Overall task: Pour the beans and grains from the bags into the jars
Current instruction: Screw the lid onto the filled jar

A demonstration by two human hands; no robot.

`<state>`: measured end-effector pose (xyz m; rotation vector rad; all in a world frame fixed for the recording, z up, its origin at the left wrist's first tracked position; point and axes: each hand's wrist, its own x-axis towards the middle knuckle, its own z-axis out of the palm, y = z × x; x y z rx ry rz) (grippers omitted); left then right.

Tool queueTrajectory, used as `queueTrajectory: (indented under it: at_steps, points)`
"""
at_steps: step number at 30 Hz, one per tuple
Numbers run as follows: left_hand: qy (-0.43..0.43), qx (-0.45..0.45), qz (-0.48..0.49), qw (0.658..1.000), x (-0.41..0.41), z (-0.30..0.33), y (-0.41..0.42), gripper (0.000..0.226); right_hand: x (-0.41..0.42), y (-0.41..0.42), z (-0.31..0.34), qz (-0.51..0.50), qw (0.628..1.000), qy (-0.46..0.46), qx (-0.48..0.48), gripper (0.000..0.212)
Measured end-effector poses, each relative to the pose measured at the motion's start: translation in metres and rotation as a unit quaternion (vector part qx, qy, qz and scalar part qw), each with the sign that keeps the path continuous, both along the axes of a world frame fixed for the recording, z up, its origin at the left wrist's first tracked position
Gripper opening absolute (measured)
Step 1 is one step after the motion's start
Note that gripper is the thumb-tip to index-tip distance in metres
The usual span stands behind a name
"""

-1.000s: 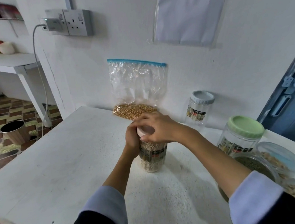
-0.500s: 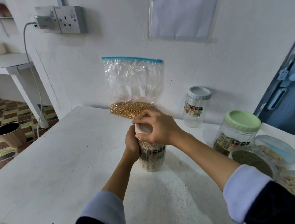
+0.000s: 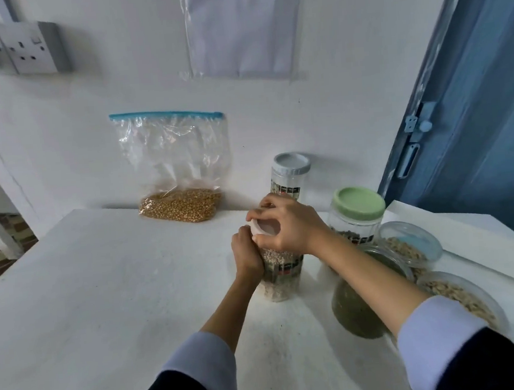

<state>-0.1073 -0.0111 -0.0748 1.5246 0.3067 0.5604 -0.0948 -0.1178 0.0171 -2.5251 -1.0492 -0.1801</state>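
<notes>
Table [image 3: 88,300]: white, wide, back edge against the wall.
Door [image 3: 474,116]: blue, beyond the table's right back corner.
Bag [image 3: 175,167]: clear zip bag with blue seal, upright at the back edge, leaning on the wall, golden grains in the bottom.
Socket [image 3: 30,48]: on the wall, above the back left corner.
Green jar [image 3: 355,307]: filled with dark green beans, near the right edge, partly hidden behind the right forearm.
Green-lidded jar [image 3: 357,217]: upright, closed, toward the right back corner.
Open containers [image 3: 460,298]: two along the right edge, pale flakes inside.
Grey-lidded jar [image 3: 291,173]: clear, closed, near the back edge, behind the hands.
Jar [image 3: 282,273]: upright mid-table right of centre, pale grains inside, banded label round the middle.
Lid [image 3: 266,227]: white, on the jar's mouth.
Right hand [image 3: 285,223]: fingers and thumb curled round the lid's rim from above.
Left hand [image 3: 248,254]: wrapped round the jar's upper body, gripping.
</notes>
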Motion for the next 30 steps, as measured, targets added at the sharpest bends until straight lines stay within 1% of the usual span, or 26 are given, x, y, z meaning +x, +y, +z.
queueTrajectory:
  at_steps: [2, 4, 6, 8, 10, 13, 14, 16, 18, 19, 20, 21, 23, 25, 27, 30]
  points:
    - [-0.018, -0.039, -0.022, 0.999, 0.011, -0.002, -0.020, 0.046, 0.004, -0.020, 0.000, -0.031, 0.999, 0.006, 0.003, 0.048]
    - [-0.024, -0.050, -0.043, 0.998, 0.018, -0.003, -0.039, 0.056, 0.006, -0.037, 0.000, -0.052, 0.999, 0.005, 0.004, 0.045]
    - [-0.018, -0.035, -0.066, 0.997, 0.023, -0.003, -0.055, 0.053, 0.006, -0.053, 0.000, -0.070, 0.998, -0.001, -0.002, 0.045]
    - [-0.015, 0.013, -0.074, 0.997, 0.023, -0.003, -0.065, 0.039, 0.006, -0.062, 0.000, -0.083, 0.997, -0.005, -0.007, 0.045]
    - [-0.037, -0.006, -0.070, 0.997, 0.022, -0.003, -0.069, 0.037, 0.006, -0.064, 0.000, -0.089, 0.996, -0.011, -0.012, 0.048]
    - [-0.056, 0.002, -0.073, 0.996, 0.019, 0.001, -0.069, 0.043, 0.005, -0.061, 0.000, -0.083, 0.996, -0.025, -0.015, 0.058]
    - [-0.056, 0.011, -0.079, 0.995, 0.022, -0.002, -0.068, 0.049, 0.005, -0.061, 0.000, -0.083, 0.996, -0.021, -0.012, 0.058]
    - [-0.036, -0.001, -0.110, 0.993, 0.027, -0.006, -0.064, 0.060, 0.004, -0.059, 0.005, -0.088, 0.996, -0.004, -0.015, 0.053]
    - [0.007, -0.027, -0.144, 0.989, 0.028, -0.001, -0.058, 0.057, 0.006, -0.054, 0.014, -0.094, 0.995, 0.011, -0.043, 0.043]
    - [0.028, -0.029, -0.163, 0.986, 0.025, 0.006, -0.055, 0.053, 0.008, -0.050, 0.019, -0.094, 0.993, 0.005, -0.070, 0.036]
    - [0.042, -0.018, -0.174, 0.984, 0.023, 0.014, -0.050, 0.050, 0.011, -0.044, 0.025, -0.092, 0.990, -0.016, -0.102, 0.031]
    - [0.049, -0.001, -0.180, 0.982, 0.020, 0.020, -0.045, 0.047, 0.016, -0.038, 0.030, -0.089, 0.986, -0.047, -0.132, 0.030]
    - [0.065, -0.002, -0.179, 0.982, 0.017, 0.028, -0.030, 0.045, 0.032, -0.024, 0.036, -0.094, 0.976, -0.100, -0.168, 0.032]
    - [0.070, -0.009, -0.164, 0.984, 0.020, 0.032, -0.011, 0.047, 0.056, -0.011, 0.038, -0.107, 0.973, -0.116, -0.169, 0.032]
    - [0.068, -0.004, -0.143, 0.987, 0.022, 0.036, 0.007, 0.046, 0.079, 0.001, 0.039, -0.130, 0.973, -0.088, -0.170, 0.036]
    - [0.066, 0.003, -0.118, 0.991, 0.019, 0.042, 0.031, 0.034, 0.106, 0.011, 0.035, -0.167, 0.967, -0.040, -0.188, 0.052]
